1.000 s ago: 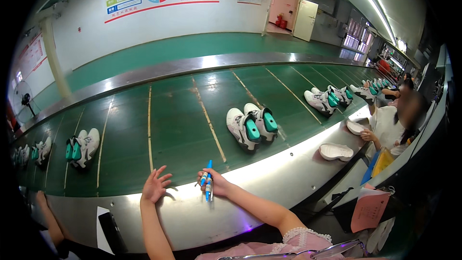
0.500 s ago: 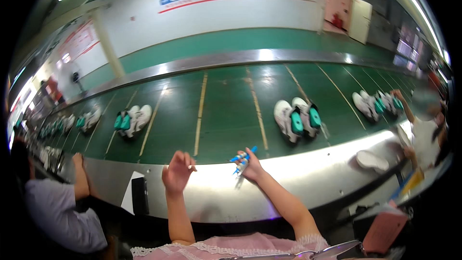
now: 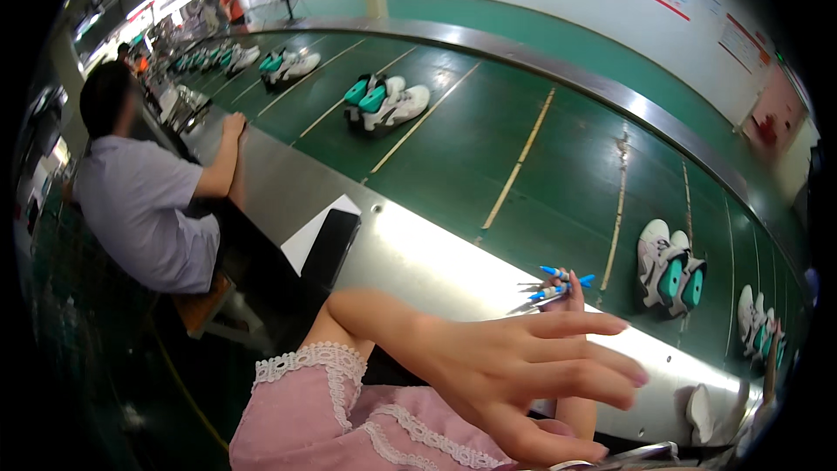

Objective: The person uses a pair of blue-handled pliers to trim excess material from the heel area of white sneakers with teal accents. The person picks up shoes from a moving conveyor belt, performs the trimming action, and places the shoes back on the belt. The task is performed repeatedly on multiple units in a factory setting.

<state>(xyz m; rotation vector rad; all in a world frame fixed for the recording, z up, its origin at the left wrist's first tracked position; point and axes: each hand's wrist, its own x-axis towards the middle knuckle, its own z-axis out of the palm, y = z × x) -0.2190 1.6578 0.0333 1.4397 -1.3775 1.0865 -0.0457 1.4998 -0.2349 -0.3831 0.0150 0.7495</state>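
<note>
My left hand (image 3: 514, 375) is raised close in front of me, palm down, with its fingers spread and nothing in them. Behind it, over the steel edge of the line, my right hand (image 3: 576, 300) grips several thin blue-and-silver pens (image 3: 549, 292), which fan out to the left. My left hand and arm cover most of the right forearm. Beyond my right hand, a pair of white sneakers (image 3: 654, 253) with green inserts sits on the green conveyor belt (image 3: 523, 113).
A black phone (image 3: 331, 249) lies on white paper on the steel ledge (image 3: 405, 249). Another sneaker pair (image 3: 397, 109) stands farther left, with more pairs beyond. To my left a person (image 3: 144, 201) sits on a wooden stool (image 3: 207, 303). A white shoe piece (image 3: 699, 414) lies at right.
The view has swung left and tilted. My left hand has come up across in front of me, nearer the camera. My right hand still holds the pens.
</note>
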